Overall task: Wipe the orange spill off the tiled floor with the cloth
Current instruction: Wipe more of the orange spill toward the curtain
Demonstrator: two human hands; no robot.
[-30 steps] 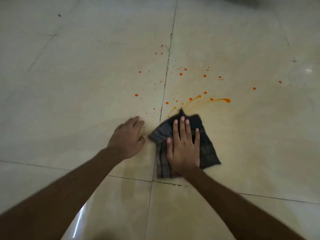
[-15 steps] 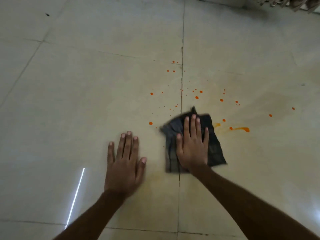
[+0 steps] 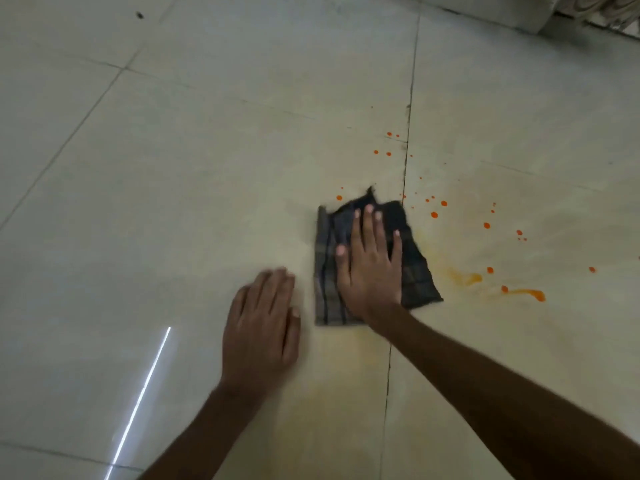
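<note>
Floor level, person bent low, both forearms reaching out.

- Right hand: palm down on the cloth, fingers straight and slightly spread, pressing it flat against the tiled floor. Nothing is curled round the fabric; it is a flat press, not a grasp.
- Cloth: dark, checked, folded or bunched into a rough square, one corner poking up at its far edge. It lies across the dark grout line, which disappears under it and shows again nearer the person.
- Left hand: just left of the cloth, not touching it. Palm down, fingers straight and close together, holding nothing. It is blurred, so I cannot tell whether it rests fully on the tile.
- Orange spill: mostly to the right of the cloth. A thick streak and a paler smear lie near its right edge; scattered droplets run beyond and to the right. One drop sits just past the cloth's far left corner.
- A faint yellowish film tints the tiles around the cloth.
- A bright line of reflected light crosses the glossy tile at lower left.
- A pale base of some furniture stands at the far right edge.
</note>
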